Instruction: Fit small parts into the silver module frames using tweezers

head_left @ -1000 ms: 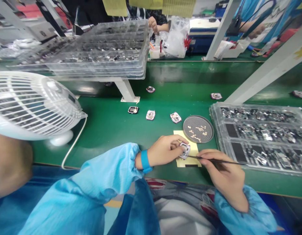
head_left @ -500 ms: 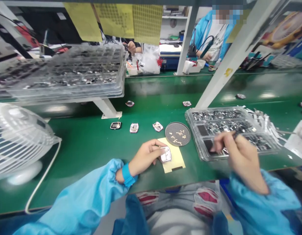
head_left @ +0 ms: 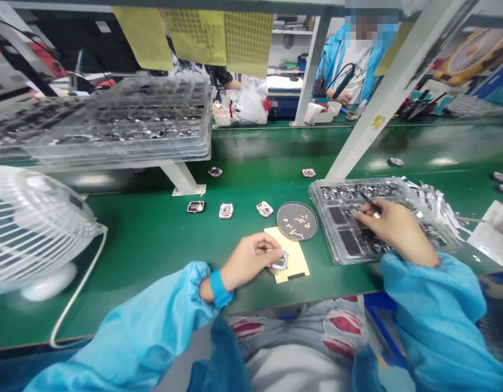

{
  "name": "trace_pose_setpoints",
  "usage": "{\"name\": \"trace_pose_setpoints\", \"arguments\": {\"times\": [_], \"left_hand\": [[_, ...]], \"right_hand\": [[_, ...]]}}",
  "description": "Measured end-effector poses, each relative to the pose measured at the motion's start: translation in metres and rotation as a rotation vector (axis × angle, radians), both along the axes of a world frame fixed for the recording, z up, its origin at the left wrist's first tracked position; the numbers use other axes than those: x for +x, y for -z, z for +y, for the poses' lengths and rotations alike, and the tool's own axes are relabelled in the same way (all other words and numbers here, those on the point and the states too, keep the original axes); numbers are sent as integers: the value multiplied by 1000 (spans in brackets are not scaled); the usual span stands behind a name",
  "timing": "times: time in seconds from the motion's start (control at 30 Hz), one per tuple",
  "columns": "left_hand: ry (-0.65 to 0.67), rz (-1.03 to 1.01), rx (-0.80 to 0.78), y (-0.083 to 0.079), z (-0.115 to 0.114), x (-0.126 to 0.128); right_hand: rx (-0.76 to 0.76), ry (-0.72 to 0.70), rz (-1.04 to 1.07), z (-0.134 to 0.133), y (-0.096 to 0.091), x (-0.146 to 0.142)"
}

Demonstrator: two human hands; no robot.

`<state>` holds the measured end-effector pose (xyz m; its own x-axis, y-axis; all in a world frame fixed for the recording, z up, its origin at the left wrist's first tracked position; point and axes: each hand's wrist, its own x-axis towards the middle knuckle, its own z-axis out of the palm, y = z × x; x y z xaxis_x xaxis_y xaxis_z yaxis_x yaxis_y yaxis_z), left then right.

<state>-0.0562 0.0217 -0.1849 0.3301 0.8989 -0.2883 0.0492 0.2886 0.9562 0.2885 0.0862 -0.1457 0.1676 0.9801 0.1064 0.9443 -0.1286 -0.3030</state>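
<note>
My left hand (head_left: 251, 260) is closed on a small square metal-framed part (head_left: 279, 261), holding it down on a yellow pad (head_left: 294, 261) on the green belt. My right hand (head_left: 392, 228) reaches over the clear plastic tray (head_left: 341, 250) of small parts at the right, pinching dark tweezers (head_left: 369, 202) whose tip points into the tray's far cells. A round dark perforated dish (head_left: 297, 221) with several tiny pale pieces lies between the pad and the tray.
Three similar square parts (head_left: 226, 210) lie in a row on the belt, others farther back. A white fan (head_left: 35, 223) stands at the left. Stacked clear trays (head_left: 112, 122) rest on a raised shelf. A slanted white post (head_left: 382, 103) rises behind the tray. Other people work across the belt.
My right hand with the tweezers left the part on the pad and moved right and away, onto the tray. The view lifted and swung right. My left hand kept hold of the part.
</note>
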Motion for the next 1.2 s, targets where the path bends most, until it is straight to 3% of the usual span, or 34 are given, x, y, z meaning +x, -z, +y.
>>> {"name": "trace_pose_setpoints", "arguments": {"times": [0.13,0.23,0.37,0.5,0.67,0.97,1.2], "left_hand": [[1,-42,-18,-2,-1,2],[2,-64,-14,-1,-2,1],[-28,-104,14,-2,-3,0],[-39,-129,48,-6,-6,-1],[-30,-142,40,-8,-10,0],[-9,-57,187,1,-14,2],[-22,-58,207,6,-14,3]], "right_hand": [[161,-15,116,-18,-3,-11],[224,-70,389,-46,-1,-40],[55,-334,764,-83,10,-94],[-123,-359,944,-94,31,-131],[-119,-284,981,-90,45,-143],[-135,-240,989,-88,44,-145],[-169,-224,992,-88,45,-145]]}}
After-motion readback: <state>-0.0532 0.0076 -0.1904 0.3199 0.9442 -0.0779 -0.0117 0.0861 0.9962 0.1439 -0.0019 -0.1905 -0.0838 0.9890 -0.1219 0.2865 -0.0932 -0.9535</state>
